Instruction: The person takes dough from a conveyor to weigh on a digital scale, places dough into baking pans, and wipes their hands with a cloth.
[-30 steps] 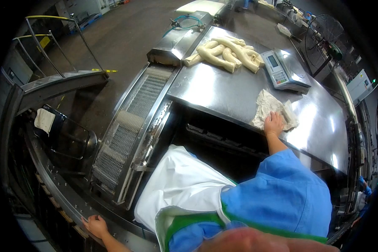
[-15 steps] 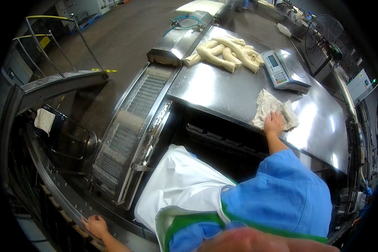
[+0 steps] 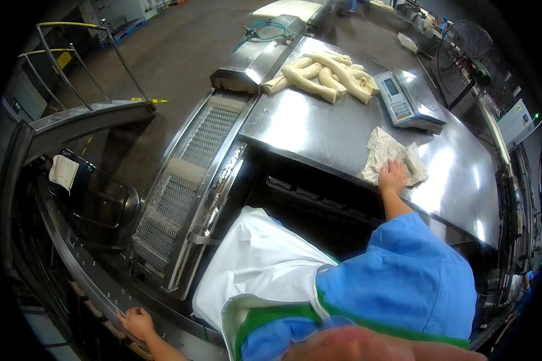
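My right hand (image 3: 392, 175) lies on a crumpled off-white cloth (image 3: 384, 150) at the near edge of the steel table (image 3: 319, 129). Its fingers are stretched out over the cloth without gripping it. Far to the left, my left hand (image 3: 137, 323) rests on a curved metal rail (image 3: 96, 290), fingers apart and slightly bent, holding nothing. Beyond the cloth stands a digital scale (image 3: 406, 99) with a small display and keypad. Several thick, pale dough-like ropes (image 3: 322, 75) are heaped at the table's back edge.
A wire-mesh conveyor (image 3: 190, 174) runs along the table's left side under a metal housing (image 3: 256, 54). A chair (image 3: 99, 195) with a cloth over it stands at left, near steps with yellow-topped handrails (image 3: 72, 25). A large fan (image 3: 467, 51) is at back right.
Both my hands stay where they were, and the cloth, scale and pale ropes have not moved. Far off, a person in blue at the top has shifted slightly.
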{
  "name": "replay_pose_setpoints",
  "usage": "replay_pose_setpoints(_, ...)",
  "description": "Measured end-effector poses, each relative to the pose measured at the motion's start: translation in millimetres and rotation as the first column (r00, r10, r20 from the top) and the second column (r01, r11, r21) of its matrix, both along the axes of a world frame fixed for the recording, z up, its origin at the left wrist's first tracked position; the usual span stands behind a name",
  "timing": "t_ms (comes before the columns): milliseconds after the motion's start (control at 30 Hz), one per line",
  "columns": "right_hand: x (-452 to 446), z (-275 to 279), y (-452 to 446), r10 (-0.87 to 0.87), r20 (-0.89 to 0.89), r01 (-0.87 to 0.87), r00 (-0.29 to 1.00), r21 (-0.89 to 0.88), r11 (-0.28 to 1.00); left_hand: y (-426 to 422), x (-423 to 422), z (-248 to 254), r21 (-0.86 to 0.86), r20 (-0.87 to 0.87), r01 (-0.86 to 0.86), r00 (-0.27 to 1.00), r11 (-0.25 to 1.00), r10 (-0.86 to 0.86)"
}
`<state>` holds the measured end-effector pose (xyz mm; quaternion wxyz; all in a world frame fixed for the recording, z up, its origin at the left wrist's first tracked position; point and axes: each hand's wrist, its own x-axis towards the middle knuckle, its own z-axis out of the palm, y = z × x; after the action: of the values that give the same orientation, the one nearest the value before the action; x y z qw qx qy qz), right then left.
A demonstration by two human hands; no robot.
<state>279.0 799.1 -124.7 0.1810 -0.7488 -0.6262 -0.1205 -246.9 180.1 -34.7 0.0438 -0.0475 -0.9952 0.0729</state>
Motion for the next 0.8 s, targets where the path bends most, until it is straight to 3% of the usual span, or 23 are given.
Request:
replay_pose_setpoints(300,-2,3,-2,0.020,0.025,-0.021,0.999,0.058,0.998,-4,-2,-4,0.005,-0.010,0.021,1.000,1.000,-0.021)
replay_pose_setpoints(600,-4,7,-3,0.003,-0.005,-0.003,1.000,-0.006,1.000,-1,0,1,0.015,-0.048,0.044,0.998,0.999,-0.043)
replay_pose_setpoints(700,-3,5,-1,0.007,-0.014,-0.007,1.000,0.000,1.000,3,1,6,0.016,0.053,-0.020,0.998,1.000,0.019)
replay_pose_setpoints(800,-3,6,-2,0.000,-0.019,-0.001,1.000,-0.005,1.000,-9,-5,-8,0.010,-0.030,0.040,0.999,0.999,-0.040)
